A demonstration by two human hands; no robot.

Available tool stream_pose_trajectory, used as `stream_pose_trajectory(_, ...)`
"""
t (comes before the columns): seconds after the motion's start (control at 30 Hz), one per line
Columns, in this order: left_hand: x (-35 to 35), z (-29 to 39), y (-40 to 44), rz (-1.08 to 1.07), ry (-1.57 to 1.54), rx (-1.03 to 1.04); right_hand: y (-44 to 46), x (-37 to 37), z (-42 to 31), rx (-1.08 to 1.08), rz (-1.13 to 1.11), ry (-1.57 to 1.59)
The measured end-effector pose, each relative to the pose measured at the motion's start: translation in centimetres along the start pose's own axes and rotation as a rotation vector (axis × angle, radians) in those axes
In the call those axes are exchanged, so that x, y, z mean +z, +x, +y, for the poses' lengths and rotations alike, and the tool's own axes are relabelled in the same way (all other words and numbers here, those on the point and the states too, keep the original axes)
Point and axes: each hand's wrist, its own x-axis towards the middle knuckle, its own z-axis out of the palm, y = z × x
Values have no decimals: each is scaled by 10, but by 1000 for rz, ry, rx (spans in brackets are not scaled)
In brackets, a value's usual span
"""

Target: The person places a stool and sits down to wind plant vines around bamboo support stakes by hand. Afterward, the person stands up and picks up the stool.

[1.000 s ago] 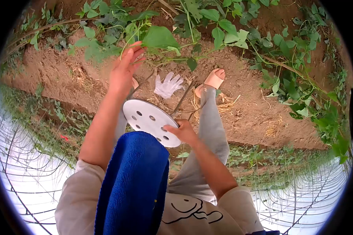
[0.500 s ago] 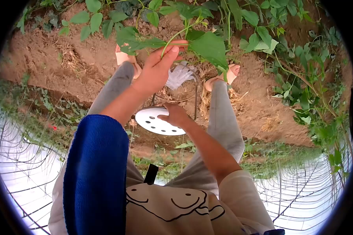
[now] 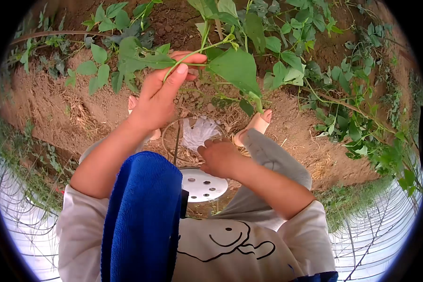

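My left hand point(image 3: 162, 94) pinches a green vine stem point(image 3: 174, 66) between thumb and fingers. Broad leaves spread on both sides of it, the largest leaf point(image 3: 237, 69) to the right. My right hand point(image 3: 223, 160) hangs lower down, above the edge of a round white stool seat point(image 3: 199, 185) with several holes. Its thumb and index finger stand apart, with nothing seen between them; the other fingers are partly hidden. Just beyond this hand, a crumpled whitish plastic bag point(image 3: 198, 133) lies within the stool's ring.
Bare soil point(image 3: 108, 117) with dry straw surrounds my feet. More vines point(image 3: 291, 61) grow along the top and right. A blue towel-like cloth point(image 3: 143, 216) hangs in front of my shirt. Greenhouse framing point(image 3: 369, 230) shows at the lower sides.
My right hand has come off the white seat and risen slightly. My left hand keeps the stem and has shifted left in view. The seat and blue cloth also appear shifted.
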Motion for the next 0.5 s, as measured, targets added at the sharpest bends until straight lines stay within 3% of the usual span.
stream_pose_trajectory(0.27, 1, 11, 10, -63, 249, 328, -22, -17, 23, 8, 234, -180)
stream_pose_trajectory(0.5, 35, 9, -17, -146, 266, 292, -54, -8, 17, 43, 407, -260)
